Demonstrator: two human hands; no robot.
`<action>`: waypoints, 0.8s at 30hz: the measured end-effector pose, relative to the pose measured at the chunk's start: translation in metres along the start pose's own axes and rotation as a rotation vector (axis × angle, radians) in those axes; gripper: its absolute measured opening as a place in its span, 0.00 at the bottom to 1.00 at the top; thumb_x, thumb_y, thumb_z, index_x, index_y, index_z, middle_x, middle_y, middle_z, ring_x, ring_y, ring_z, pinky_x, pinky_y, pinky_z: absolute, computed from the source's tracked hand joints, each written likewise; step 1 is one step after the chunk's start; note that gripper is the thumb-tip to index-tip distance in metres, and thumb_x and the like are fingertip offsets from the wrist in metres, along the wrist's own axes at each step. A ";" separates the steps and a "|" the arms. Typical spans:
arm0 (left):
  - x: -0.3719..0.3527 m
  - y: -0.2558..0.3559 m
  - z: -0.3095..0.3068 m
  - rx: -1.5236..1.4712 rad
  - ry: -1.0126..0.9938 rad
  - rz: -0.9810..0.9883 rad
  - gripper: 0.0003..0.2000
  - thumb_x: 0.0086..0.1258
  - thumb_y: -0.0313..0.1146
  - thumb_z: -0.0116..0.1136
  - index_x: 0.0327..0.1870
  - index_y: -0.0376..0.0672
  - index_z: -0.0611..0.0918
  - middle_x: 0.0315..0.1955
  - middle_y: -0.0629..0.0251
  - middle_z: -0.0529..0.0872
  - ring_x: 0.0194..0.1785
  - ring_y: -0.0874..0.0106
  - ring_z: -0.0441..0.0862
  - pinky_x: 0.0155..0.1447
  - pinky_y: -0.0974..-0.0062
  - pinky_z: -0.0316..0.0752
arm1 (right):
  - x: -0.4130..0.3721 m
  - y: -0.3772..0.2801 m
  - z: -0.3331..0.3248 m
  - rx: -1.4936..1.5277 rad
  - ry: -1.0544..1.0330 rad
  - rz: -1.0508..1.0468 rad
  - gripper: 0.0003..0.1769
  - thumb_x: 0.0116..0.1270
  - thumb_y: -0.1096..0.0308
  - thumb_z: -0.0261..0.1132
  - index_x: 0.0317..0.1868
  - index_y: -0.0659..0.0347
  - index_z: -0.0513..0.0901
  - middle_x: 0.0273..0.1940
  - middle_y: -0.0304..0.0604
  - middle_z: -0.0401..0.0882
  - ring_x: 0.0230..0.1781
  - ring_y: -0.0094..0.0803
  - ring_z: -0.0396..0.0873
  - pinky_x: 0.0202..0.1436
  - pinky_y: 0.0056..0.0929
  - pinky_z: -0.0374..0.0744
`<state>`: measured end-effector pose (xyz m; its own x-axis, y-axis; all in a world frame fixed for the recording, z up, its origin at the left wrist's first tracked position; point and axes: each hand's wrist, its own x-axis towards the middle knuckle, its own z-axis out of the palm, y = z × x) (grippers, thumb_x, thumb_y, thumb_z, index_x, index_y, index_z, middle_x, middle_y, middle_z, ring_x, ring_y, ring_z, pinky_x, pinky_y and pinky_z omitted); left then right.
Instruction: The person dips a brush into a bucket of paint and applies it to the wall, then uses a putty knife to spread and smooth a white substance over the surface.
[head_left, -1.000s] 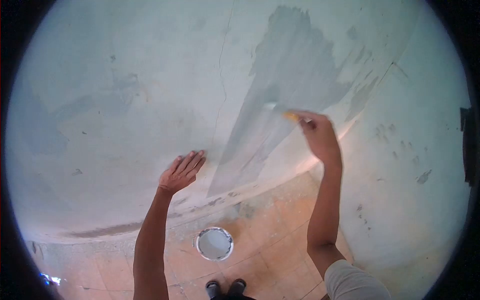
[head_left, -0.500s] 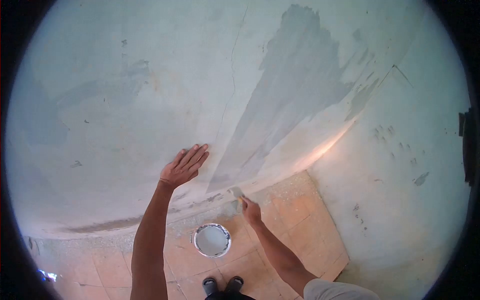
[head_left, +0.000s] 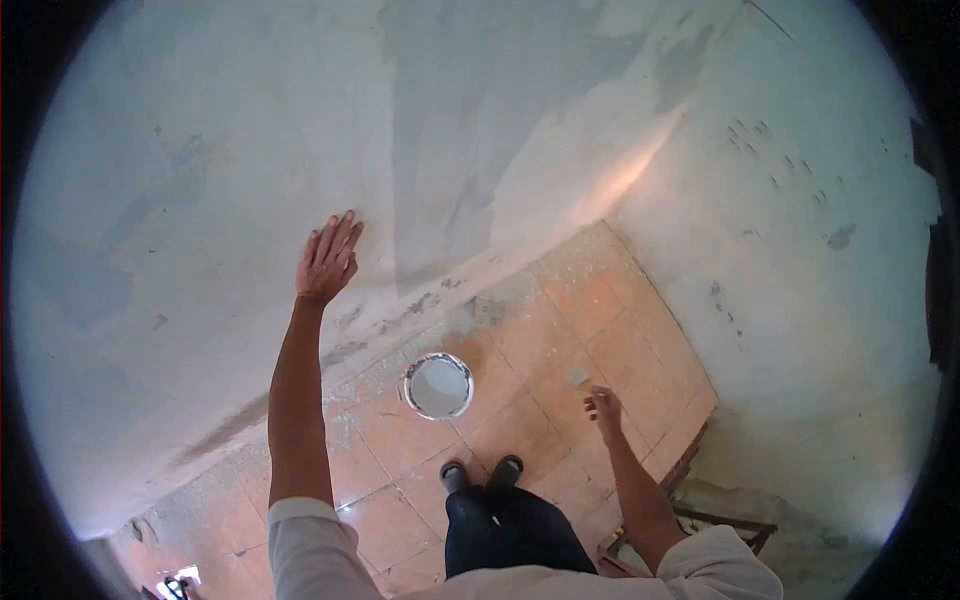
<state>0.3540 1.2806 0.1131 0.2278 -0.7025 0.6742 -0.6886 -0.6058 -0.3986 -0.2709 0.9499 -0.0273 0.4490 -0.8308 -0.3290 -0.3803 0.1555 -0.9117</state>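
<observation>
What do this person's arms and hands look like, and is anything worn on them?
The left hand and right hand are bare: no gloves, and no watch or ring that shows at this size. The forearms are uncovered. The left sleeve and right sleeve are short, pale and loose, ending near the elbow.

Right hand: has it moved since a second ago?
Yes. The right hand, holding the brush, has dropped from the grey wall patch to beside the bucket, on its right.
</observation>
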 end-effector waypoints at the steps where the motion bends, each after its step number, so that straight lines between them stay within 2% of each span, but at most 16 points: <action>1: 0.002 0.002 -0.008 -0.066 -0.091 -0.038 0.32 0.73 0.41 0.58 0.81 0.63 0.75 0.86 0.79 0.64 0.87 0.71 0.61 0.88 0.56 0.52 | -0.016 -0.013 -0.026 -0.001 0.067 -0.028 0.15 0.81 0.59 0.68 0.61 0.56 0.86 0.38 0.39 0.90 0.32 0.23 0.85 0.29 0.23 0.78; 3: 0.008 0.019 -0.033 -0.079 -0.076 -0.024 0.33 0.73 0.41 0.61 0.81 0.59 0.74 0.87 0.74 0.61 0.88 0.66 0.59 0.87 0.52 0.56 | -0.040 -0.032 -0.078 0.001 0.179 -0.127 0.16 0.81 0.59 0.67 0.60 0.59 0.88 0.38 0.39 0.90 0.32 0.22 0.84 0.28 0.21 0.77; 6: -0.020 0.076 -0.050 -0.270 -0.435 -0.273 0.33 0.75 0.46 0.62 0.81 0.52 0.73 0.85 0.59 0.63 0.86 0.54 0.61 0.84 0.46 0.60 | -0.075 -0.060 -0.148 0.043 0.389 -0.223 0.15 0.81 0.59 0.68 0.57 0.61 0.89 0.38 0.37 0.89 0.31 0.22 0.83 0.27 0.22 0.77; 8: -0.127 0.160 -0.006 -0.550 -0.649 -0.606 0.30 0.80 0.50 0.59 0.78 0.45 0.75 0.74 0.42 0.76 0.75 0.46 0.75 0.78 0.44 0.68 | -0.107 -0.087 -0.179 0.050 0.518 -0.311 0.16 0.81 0.59 0.68 0.59 0.60 0.89 0.41 0.38 0.89 0.36 0.22 0.83 0.32 0.25 0.78; 9: -0.220 0.217 0.041 -0.778 -0.464 -0.740 0.27 0.82 0.52 0.56 0.71 0.40 0.78 0.62 0.38 0.84 0.63 0.44 0.84 0.68 0.46 0.77 | -0.107 -0.087 -0.200 0.126 0.542 -0.330 0.16 0.84 0.60 0.65 0.62 0.58 0.89 0.42 0.38 0.90 0.36 0.22 0.83 0.33 0.25 0.78; 10: -0.260 0.239 0.015 -0.771 -0.451 -0.719 0.27 0.82 0.52 0.56 0.71 0.40 0.78 0.62 0.38 0.84 0.63 0.44 0.84 0.68 0.46 0.77 | -0.115 -0.100 -0.212 0.150 0.590 -0.367 0.15 0.84 0.60 0.65 0.60 0.58 0.89 0.40 0.37 0.89 0.36 0.22 0.83 0.33 0.25 0.77; 11: -0.288 0.254 -0.024 -0.999 -1.340 -0.329 0.23 0.82 0.53 0.55 0.52 0.38 0.85 0.50 0.45 0.92 0.56 0.50 0.90 0.56 0.46 0.83 | -0.123 -0.116 -0.219 0.137 0.679 -0.348 0.14 0.84 0.60 0.65 0.58 0.59 0.89 0.38 0.37 0.88 0.35 0.22 0.82 0.32 0.24 0.76; 12: -0.302 0.257 -0.076 -1.352 -1.599 -0.490 0.19 0.78 0.45 0.61 0.55 0.37 0.86 0.51 0.50 0.93 0.44 0.58 0.93 0.48 0.48 0.87 | -0.125 -0.123 -0.226 0.155 0.727 -0.384 0.14 0.85 0.59 0.65 0.56 0.59 0.88 0.37 0.36 0.87 0.34 0.22 0.81 0.31 0.24 0.76; 13: -0.334 0.289 -0.111 -0.811 -1.691 -0.130 0.26 0.80 0.58 0.58 0.49 0.41 0.91 0.39 0.55 0.95 0.43 0.59 0.94 0.48 0.44 0.84 | -0.123 -0.128 -0.236 0.172 0.775 -0.427 0.14 0.85 0.59 0.64 0.55 0.60 0.88 0.35 0.36 0.86 0.33 0.21 0.81 0.31 0.23 0.75; 14: -0.349 0.302 -0.134 -0.896 -1.936 -0.167 0.29 0.80 0.63 0.56 0.54 0.42 0.90 0.43 0.57 0.96 0.40 0.58 0.95 0.45 0.40 0.84 | -0.121 -0.134 -0.243 0.189 0.782 -0.435 0.14 0.85 0.59 0.64 0.55 0.60 0.88 0.35 0.36 0.86 0.33 0.21 0.81 0.31 0.23 0.75; 15: -0.353 0.305 -0.170 -1.334 -2.084 -0.617 0.34 0.81 0.68 0.52 0.56 0.41 0.89 0.46 0.61 0.96 0.42 0.58 0.95 0.45 0.46 0.85 | -0.116 -0.139 -0.248 0.175 0.829 -0.440 0.14 0.85 0.58 0.64 0.55 0.60 0.87 0.35 0.35 0.85 0.32 0.21 0.80 0.30 0.22 0.74; 16: -0.371 0.323 -0.185 -1.181 -2.163 -0.745 0.36 0.81 0.70 0.49 0.56 0.41 0.89 0.47 0.64 0.96 0.43 0.59 0.95 0.45 0.54 0.86 | -0.107 -0.140 -0.249 0.163 0.870 -0.440 0.15 0.86 0.57 0.64 0.55 0.60 0.87 0.35 0.35 0.84 0.31 0.20 0.79 0.29 0.21 0.74; 17: -0.375 0.334 -0.204 -1.160 -2.159 -0.700 0.37 0.80 0.72 0.48 0.56 0.41 0.89 0.46 0.64 0.96 0.45 0.58 0.95 0.47 0.56 0.85 | -0.093 -0.141 -0.249 0.179 0.862 -0.437 0.15 0.86 0.57 0.64 0.55 0.60 0.87 0.35 0.35 0.84 0.31 0.20 0.79 0.29 0.21 0.74; 21: -0.344 0.366 -0.263 -1.141 -2.242 -0.695 0.42 0.75 0.78 0.46 0.59 0.42 0.89 0.51 0.63 0.95 0.49 0.60 0.94 0.52 0.55 0.84 | -0.017 -0.122 -0.230 0.196 0.794 -0.455 0.12 0.86 0.58 0.62 0.53 0.55 0.87 0.32 0.32 0.80 0.29 0.17 0.75 0.26 0.19 0.71; 22: -0.345 0.384 -0.269 -1.067 -2.168 -0.745 0.42 0.75 0.78 0.46 0.54 0.41 0.91 0.51 0.60 0.95 0.48 0.60 0.94 0.52 0.52 0.85 | 0.010 -0.110 -0.218 0.253 0.703 -0.413 0.11 0.85 0.60 0.64 0.54 0.56 0.87 0.32 0.31 0.81 0.29 0.17 0.76 0.26 0.19 0.71; 24: -0.328 0.402 -0.283 -1.090 -2.133 -0.752 0.42 0.76 0.77 0.46 0.56 0.40 0.90 0.51 0.58 0.94 0.48 0.58 0.94 0.52 0.51 0.86 | 0.058 -0.089 -0.184 0.305 0.511 -0.322 0.09 0.84 0.63 0.66 0.54 0.56 0.87 0.32 0.30 0.80 0.29 0.17 0.76 0.26 0.19 0.71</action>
<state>-0.1926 1.3736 -0.0924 0.0636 -0.2437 -0.9678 -0.0098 -0.9698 0.2436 -0.3594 0.7893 0.0803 0.0348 -0.9976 0.0601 -0.0122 -0.0606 -0.9981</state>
